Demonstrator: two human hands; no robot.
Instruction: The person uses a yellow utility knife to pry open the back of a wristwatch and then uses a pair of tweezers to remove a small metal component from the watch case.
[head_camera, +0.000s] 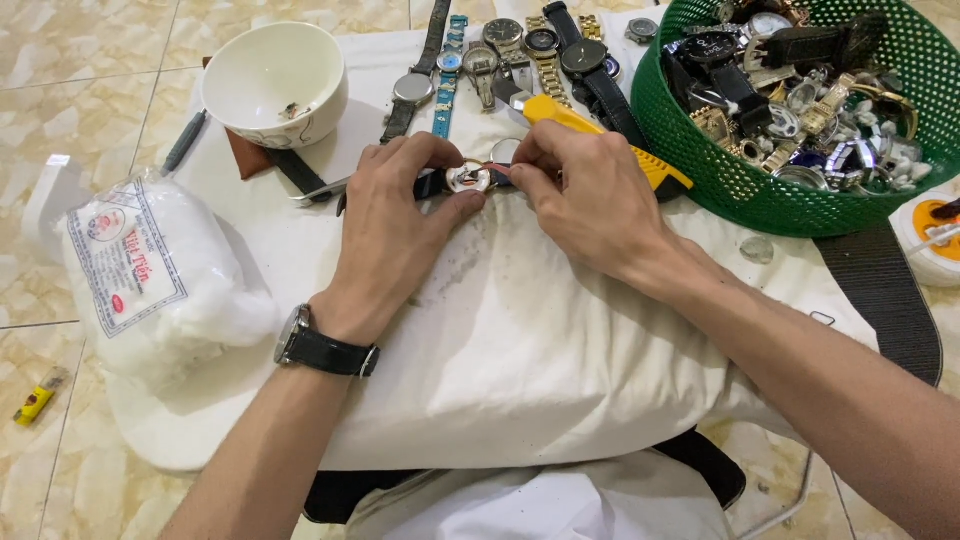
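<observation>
Holding a small round watch case (468, 177) between both hands, you work at the centre of the frame, slightly above the middle, over a white cushion (520, 340) that serves as your counter. Your left hand (395, 225) has its fingers pinched together on the left side of the case and its dark strap stub; a dark-strapped wristwatch (325, 348) sits on that wrist. Your right hand (580, 195) has its fingertips closed on the right side of the case, with a thin reddish piece at the tips that is too small to identify. A yellow-handled tool (600, 135) lies just behind the right hand.

In the upper left of the frame stands a white bowl (275, 85), and below it a bag of white cotton (150, 280). Metal tweezers (320, 190) lie just left of your left hand. A row of finished watches (500, 60) runs along the top centre, and a green basket (740, 180) full of watch parts fills the upper right.

To do this well, it seems wise to keep the case pressed low against the cushion, so small parts drop onto cloth rather than the tiled floor (90, 60), and to grip by the rim only.
</observation>
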